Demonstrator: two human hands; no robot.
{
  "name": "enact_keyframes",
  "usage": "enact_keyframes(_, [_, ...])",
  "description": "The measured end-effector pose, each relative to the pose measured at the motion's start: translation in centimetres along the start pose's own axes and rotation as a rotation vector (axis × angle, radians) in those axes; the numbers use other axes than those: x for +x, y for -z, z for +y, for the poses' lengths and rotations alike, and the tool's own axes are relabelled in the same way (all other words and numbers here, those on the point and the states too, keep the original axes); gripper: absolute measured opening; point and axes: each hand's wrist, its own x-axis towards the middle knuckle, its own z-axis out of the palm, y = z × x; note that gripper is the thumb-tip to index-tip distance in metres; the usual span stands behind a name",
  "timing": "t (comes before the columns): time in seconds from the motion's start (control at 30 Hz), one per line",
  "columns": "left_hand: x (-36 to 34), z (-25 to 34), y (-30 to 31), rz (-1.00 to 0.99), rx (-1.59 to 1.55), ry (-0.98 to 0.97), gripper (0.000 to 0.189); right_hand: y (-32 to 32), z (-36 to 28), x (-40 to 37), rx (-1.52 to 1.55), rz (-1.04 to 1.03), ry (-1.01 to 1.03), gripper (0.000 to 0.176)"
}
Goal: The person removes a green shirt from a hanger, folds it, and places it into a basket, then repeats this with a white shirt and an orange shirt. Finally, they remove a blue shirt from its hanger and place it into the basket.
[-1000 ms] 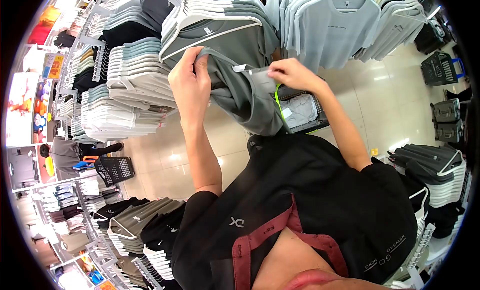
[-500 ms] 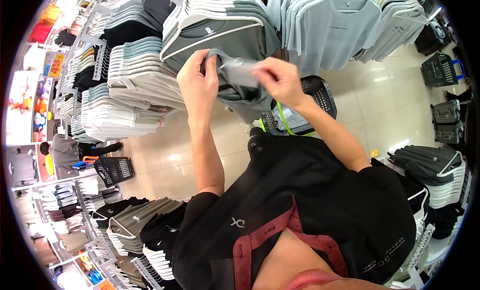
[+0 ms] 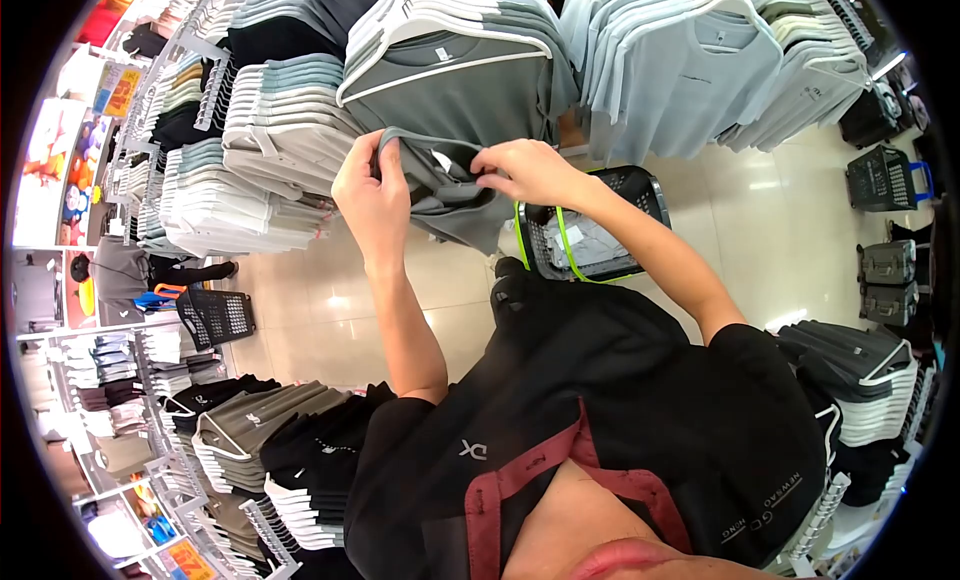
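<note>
A dark grey-green shirt [image 3: 455, 205] hangs loosely between my two hands in front of the clothes rack. My left hand [image 3: 375, 195] is closed on its upper left edge, thumb over the cloth. My right hand [image 3: 530, 172] pinches the fabric on the other side with thumb and fingers. A small white label [image 3: 442, 162] shows inside the gathered cloth. Just behind, a similar grey-green shirt [image 3: 450, 90] hangs on a white hanger.
A black shopping basket [image 3: 650, 205] with lime-green handles stands on the floor below my right forearm, holding pale grey clothing [image 3: 585, 242]. Light blue shirts [image 3: 690, 70] hang to the right, pale shirts [image 3: 285, 140] to the left. A person [image 3: 122, 275] is beside another basket [image 3: 215, 318].
Both hands and the shirt have moved lower. The blurred, pale translucent thing by my right hand is gone from sight, and the white label inside the shirt now shows clearly.
</note>
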Motion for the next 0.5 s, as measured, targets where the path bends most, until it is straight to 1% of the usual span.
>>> enact_keyframes(0.07, [-0.2,-0.7,0.6,0.028,-0.003,0.008,0.009,0.5,0.2,1.1,0.122,0.056,0.034,0.02])
enact_keyframes(0.17, [-0.4,-1.2,2.0,0.053,0.017,0.057,0.01,1.8,1.6,3.7,0.097,0.121,0.079,0.019])
enact_keyframes(0.23, [-0.7,-1.6,2.8,0.035,-0.049,0.136,0.011,2.4,4.0,6.1,-0.021,0.254,0.066,0.019])
enact_keyframes(0.27, [-0.9,-1.8,3.0,0.041,-0.047,0.139,0.011,2.8,5.6,7.4,-0.068,0.292,0.016,0.019])
enact_keyframes(0.33, [-1.2,-2.3,3.5,0.043,-0.045,0.155,0.012,3.1,9.8,10.1,-0.29,0.445,0.098,0.028])
enact_keyframes(0.37, [-1.3,-2.6,3.7,0.05,-0.044,0.152,0.012,3.7,10.3,11.0,-0.352,0.396,-0.053,0.034])
enact_keyframes(0.43, [-1.4,-2.9,4.2,0.055,-0.042,0.151,0.013,3.9,12.7,13.1,-0.535,0.437,-0.101,0.043])
enact_keyframes(0.47, [-1.3,-2.8,4.4,0.061,-0.04,0.148,0.013,3.9,13.9,13.7,-0.534,0.439,-0.095,0.043])
enact_keyframes(0.5, [-1.3,-2.7,4.7,0.056,-0.054,0.172,0.013,3.9,14.9,14.1,-0.661,0.485,-0.084,0.049])
